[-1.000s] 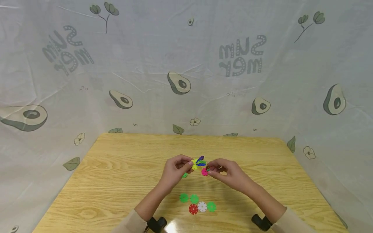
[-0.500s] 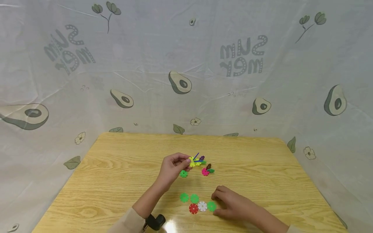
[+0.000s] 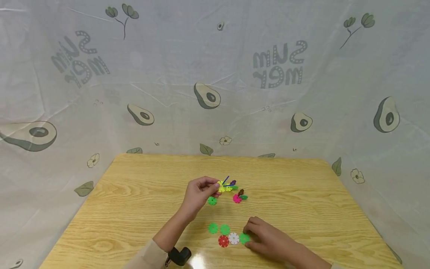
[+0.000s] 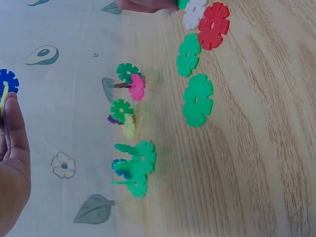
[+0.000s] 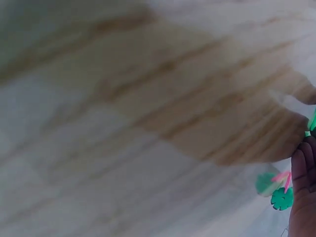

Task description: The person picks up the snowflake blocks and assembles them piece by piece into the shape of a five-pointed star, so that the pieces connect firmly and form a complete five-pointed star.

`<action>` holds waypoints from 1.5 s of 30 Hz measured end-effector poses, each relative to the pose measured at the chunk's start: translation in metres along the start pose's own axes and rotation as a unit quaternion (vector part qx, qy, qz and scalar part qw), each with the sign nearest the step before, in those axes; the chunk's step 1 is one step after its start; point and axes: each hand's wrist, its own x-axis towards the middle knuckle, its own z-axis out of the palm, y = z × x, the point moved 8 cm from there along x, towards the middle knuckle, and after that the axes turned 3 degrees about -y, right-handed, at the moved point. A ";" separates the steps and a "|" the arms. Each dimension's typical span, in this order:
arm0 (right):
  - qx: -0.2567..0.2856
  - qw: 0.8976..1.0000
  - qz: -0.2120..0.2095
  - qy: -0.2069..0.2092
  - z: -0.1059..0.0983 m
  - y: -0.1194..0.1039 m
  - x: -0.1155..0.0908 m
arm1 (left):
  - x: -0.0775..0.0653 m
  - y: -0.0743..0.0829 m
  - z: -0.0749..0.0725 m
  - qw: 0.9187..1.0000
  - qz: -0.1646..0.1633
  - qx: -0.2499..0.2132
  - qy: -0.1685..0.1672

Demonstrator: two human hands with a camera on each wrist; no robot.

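Observation:
My left hand (image 3: 201, 192) pinches a yellow notched building disc (image 3: 221, 185) above the table; two blue discs (image 3: 226, 180) slotted into it show edge-on. In the left wrist view the blue disc (image 4: 9, 80) stands past my fingertips. My right hand (image 3: 268, 237) is low at the table, thumb and fingers pinching a green notched disc (image 3: 244, 238) at the right end of a loose group. A white disc (image 3: 233, 238) and a red disc (image 3: 223, 241) lie left of it, with two green discs (image 3: 224, 229) just behind.
Small joined pieces stand farther back: a pink disc (image 3: 237, 198) with brown and green ones, a yellow disc (image 4: 129, 126) with purple and green ones, and a green cluster (image 4: 143, 158) with blue. A patterned sheet (image 3: 174, 130) hangs behind the wooden table (image 3: 151, 172).
My right hand has left the pink piece at the back and come forward to the right-hand green disc, closing on it. My left hand has turned the yellow disc slightly, then stayed still.

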 end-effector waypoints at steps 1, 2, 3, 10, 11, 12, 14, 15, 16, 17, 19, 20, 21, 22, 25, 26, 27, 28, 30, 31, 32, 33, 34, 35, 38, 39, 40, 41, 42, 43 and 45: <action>0.006 1.000 0.002 0.001 0.000 0.001 0.000 | 0.000 -0.001 0.000 1.000 -0.001 0.000 0.002; 0.012 1.000 0.005 0.001 0.000 0.001 0.000 | 0.000 -0.001 -0.001 1.000 -0.002 0.000 0.004; 0.020 1.000 0.009 0.001 0.001 0.002 0.001 | 0.000 -0.001 -0.001 1.000 -0.003 -0.001 0.005; 0.107 0.993 0.039 0.044 -0.014 0.013 0.006 | -0.003 -0.002 0.000 1.000 -0.005 -0.001 0.000; 0.112 0.991 0.036 0.057 -0.020 0.013 0.008 | -0.003 -0.002 0.001 1.000 -0.006 0.000 0.000; 0.115 0.990 0.032 0.071 -0.027 0.012 0.010 | -0.004 -0.002 0.001 1.000 -0.008 0.001 -0.002; 0.111 0.989 0.024 0.096 -0.043 0.010 0.012 | -0.005 -0.001 0.002 1.000 -0.008 0.002 -0.005; 0.103 0.989 0.020 0.109 -0.051 0.007 0.014 | -0.005 -0.001 0.003 1.000 -0.009 0.002 -0.006; 0.095 0.988 0.018 0.121 -0.059 0.005 0.015 | -0.004 -0.002 0.004 1.000 -0.010 0.002 -0.008; 0.089 0.987 0.023 0.130 -0.067 0.002 0.017 | -0.004 -0.002 0.004 1.000 -0.010 0.001 -0.009; 0.064 0.986 0.029 0.152 -0.080 -0.002 0.020 | -0.004 -0.002 0.005 1.000 -0.010 -0.001 -0.012; 0.051 0.985 0.031 0.162 -0.085 -0.004 0.021 | -0.004 -0.002 0.006 1.000 -0.010 -0.001 -0.014; 0.038 0.983 0.032 0.174 -0.090 -0.006 0.022 | -0.004 -0.003 0.007 1.000 -0.011 0.000 -0.015; 0.024 0.982 0.032 0.185 -0.094 -0.009 0.023 | -0.003 -0.003 0.007 1.000 -0.011 0.000 -0.017; -0.003 0.977 0.033 0.210 -0.101 -0.015 0.025 | -0.004 -0.004 0.009 1.000 -0.012 0.002 -0.020; -0.010 0.976 0.034 0.215 -0.102 -0.016 0.025 | -0.004 -0.004 0.010 1.000 -0.013 0.003 -0.021; -0.015 0.974 0.034 0.222 -0.103 -0.018 0.026 | -0.004 -0.004 0.010 1.000 -0.013 0.004 -0.022; -0.019 0.973 0.034 0.227 -0.104 -0.019 0.026 | -0.004 -0.004 0.011 1.000 -0.012 0.004 -0.023; -0.026 0.971 0.034 0.235 -0.105 -0.021 0.026 | -0.004 -0.004 0.012 1.000 -0.013 0.006 -0.023; -0.030 0.971 0.032 0.236 -0.106 -0.022 0.026 | -0.004 -0.005 0.012 1.000 -0.013 0.008 -0.023; -0.033 0.971 0.030 0.237 -0.106 -0.023 0.026 | -0.003 -0.005 0.012 1.000 -0.013 0.008 -0.023; -0.034 0.971 0.029 0.237 -0.106 -0.023 0.027 | -0.003 -0.005 0.012 1.000 -0.012 0.008 -0.023; -0.035 0.971 0.027 0.235 -0.106 -0.024 0.027 | -0.003 -0.005 0.012 1.000 -0.013 0.008 -0.023; -0.035 0.971 0.026 0.234 -0.106 -0.024 0.027 | -0.003 -0.005 0.012 1.000 -0.014 0.008 -0.023; -0.038 0.972 0.024 0.230 -0.105 -0.025 0.028 | -0.003 -0.005 0.012 1.000 -0.013 0.005 -0.024; -0.041 0.972 0.024 0.231 -0.105 -0.026 0.028 | -0.003 -0.005 0.012 1.000 -0.013 0.003 -0.025; -0.042 0.971 0.023 0.233 -0.105 -0.026 0.028 | -0.004 -0.005 0.012 1.000 -0.012 0.001 -0.025; -0.044 0.971 0.022 0.235 -0.106 -0.026 0.028 | -0.004 -0.004 0.012 1.000 -0.012 0.000 -0.026; -0.046 0.970 0.022 0.238 -0.106 -0.027 0.028 | -0.004 -0.004 0.012 1.000 -0.011 -0.001 -0.027; -0.048 0.969 0.022 0.242 -0.107 -0.028 0.028 | -0.004 -0.004 0.012 1.000 -0.010 -0.002 -0.027; -0.050 0.967 0.022 0.247 -0.107 -0.028 0.028 | -0.004 -0.004 0.013 1.000 -0.010 -0.002 -0.027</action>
